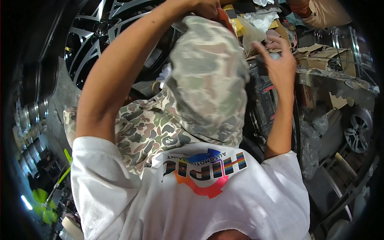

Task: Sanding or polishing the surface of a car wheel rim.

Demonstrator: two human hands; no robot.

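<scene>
My left arm reaches up across the left side, and my left hand is at the top edge, partly cut off. Its fingers look curled beside an orange-red thing, too little of which shows to name. My right hand is raised on the right, a little blurred, fingers apart and nothing in them. Beyond its fingertips lies a cluttered pile with a crumpled white plastic bag and yellow pieces. Camouflage cloth, seemingly trousers over a raised knee, fills the middle between my arms and hides what is behind it.
A large black-and-silver alloy wheel stands at upper left, and a silver wheel at right. Torn cardboard lies near a wire at upper right. Another person's tan clothing shows at the top right. A green fan is at lower left.
</scene>
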